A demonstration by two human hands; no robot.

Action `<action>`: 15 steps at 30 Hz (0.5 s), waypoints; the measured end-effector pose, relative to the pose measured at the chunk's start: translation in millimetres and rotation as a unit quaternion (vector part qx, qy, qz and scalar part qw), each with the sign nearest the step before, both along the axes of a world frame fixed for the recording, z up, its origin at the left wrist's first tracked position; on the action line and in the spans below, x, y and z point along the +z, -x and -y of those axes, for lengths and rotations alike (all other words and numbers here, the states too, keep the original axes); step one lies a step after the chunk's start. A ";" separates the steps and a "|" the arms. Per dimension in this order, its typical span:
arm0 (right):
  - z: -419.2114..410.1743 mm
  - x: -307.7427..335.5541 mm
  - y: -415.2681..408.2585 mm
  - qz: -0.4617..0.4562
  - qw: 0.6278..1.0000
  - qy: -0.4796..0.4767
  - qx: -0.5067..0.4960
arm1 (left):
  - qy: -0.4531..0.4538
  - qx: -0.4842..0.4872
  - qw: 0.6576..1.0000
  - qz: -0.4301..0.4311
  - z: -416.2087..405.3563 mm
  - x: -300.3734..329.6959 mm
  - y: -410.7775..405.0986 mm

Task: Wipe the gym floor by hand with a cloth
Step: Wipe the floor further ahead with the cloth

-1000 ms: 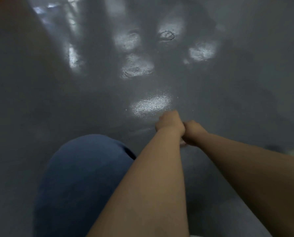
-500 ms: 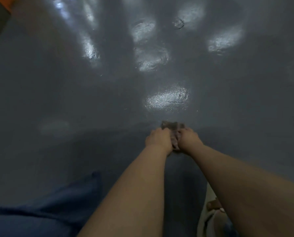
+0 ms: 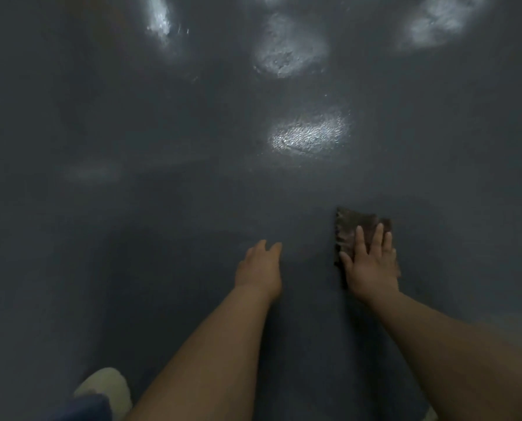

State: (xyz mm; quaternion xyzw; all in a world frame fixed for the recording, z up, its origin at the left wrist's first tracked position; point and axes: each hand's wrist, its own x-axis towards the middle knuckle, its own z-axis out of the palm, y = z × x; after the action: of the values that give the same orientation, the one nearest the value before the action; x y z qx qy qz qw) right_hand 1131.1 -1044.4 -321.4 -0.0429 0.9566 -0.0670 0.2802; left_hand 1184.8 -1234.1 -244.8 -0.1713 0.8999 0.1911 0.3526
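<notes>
Cloth (image 3: 352, 229): dark, spread flat on grey floor (image 3: 162, 238), right of centre. Right hand (image 3: 370, 262) lies palm-down on its near half, fingers (image 3: 378, 235) straight and spread, pressing. Left hand (image 3: 259, 267) just to the left, apart from cloth, fingers relaxed, holding nothing; contact with floor unclear. Glossy light patches (image 3: 310, 135) on floor ahead. Pale shoe (image 3: 105, 387) and blue trouser leg (image 3: 86, 408) at lower left.

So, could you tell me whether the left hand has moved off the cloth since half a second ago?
Yes: the left hand now rests apart, left of the cloth, which the right hand presses flat.
</notes>
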 end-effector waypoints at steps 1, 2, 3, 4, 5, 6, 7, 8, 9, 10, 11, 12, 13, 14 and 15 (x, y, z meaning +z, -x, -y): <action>9.9 1.1 -4.5 -0.006 1.000 -0.004 0.002 | 0.002 0.008 1.000 0.001 10.1 -2.6 -1.1; 22.2 0.1 -10.3 -0.010 1.000 0.000 0.011 | 0.006 0.017 1.000 0.002 20.3 -5.2 -2.0; 37.4 -2.0 -16.7 -0.016 0.999 0.011 0.032 | 0.013 0.024 1.000 0.002 30.4 -7.9 -2.7; 53.2 -4.2 -25.5 -0.028 0.997 0.027 0.068 | 0.021 0.031 0.999 0.003 39.8 -11.2 -3.9; 69.3 -6.9 -36.6 -0.051 0.991 0.046 0.112 | 0.027 0.040 0.999 0.004 48.5 -14.4 -5.2; 84.2 -9.1 -49.2 -0.058 0.984 0.068 0.157 | 0.030 0.053 0.998 0.007 56.4 -17.4 -7.2; 95.8 -11.5 -61.9 -0.046 0.974 0.087 0.204 | 0.034 0.067 0.997 0.010 63.3 -20.2 -9.6; 103.7 -12.7 -73.5 -0.025 0.966 0.097 0.239 | 0.038 0.080 0.996 0.013 69.8 -22.6 -13.2; 107.2 -13.6 -82.1 -0.012 0.959 0.100 0.266 | 0.046 0.091 0.995 0.017 75.8 -25.3 -17.1; 106.8 -13.6 -85.5 -0.014 0.954 0.103 0.283 | 0.056 0.099 0.993 0.021 82.0 -28.1 -21.3; 103.8 -13.5 -83.2 -0.029 0.950 0.112 0.291 | 0.069 0.107 0.991 0.027 88.0 -30.7 -25.8; 98.5 -15.4 -76.8 -0.039 0.949 0.117 0.292 | 0.081 0.116 0.989 0.037 92.8 -32.2 -29.7; 93.2 -17.2 -69.1 -0.048 0.950 0.116 0.286 | 0.088 0.128 0.987 0.050 97.8 -32.9 -34.8; 88.4 -18.4 -58.4 -0.060 0.955 0.114 0.268 | 0.089 0.138 0.984 0.063 101.1 -32.8 -39.1; 85.7 -19.7 -46.4 -0.073 0.962 0.108 0.238 | 0.088 0.143 0.983 0.075 104.1 -32.9 -43.4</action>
State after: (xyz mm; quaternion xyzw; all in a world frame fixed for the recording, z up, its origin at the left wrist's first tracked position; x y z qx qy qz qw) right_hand 1177.5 -1130.0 -341.2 -0.3046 0.9237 -0.0979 0.2109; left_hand 1228.2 -1338.3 -277.7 -0.3428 0.8502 0.1461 0.3719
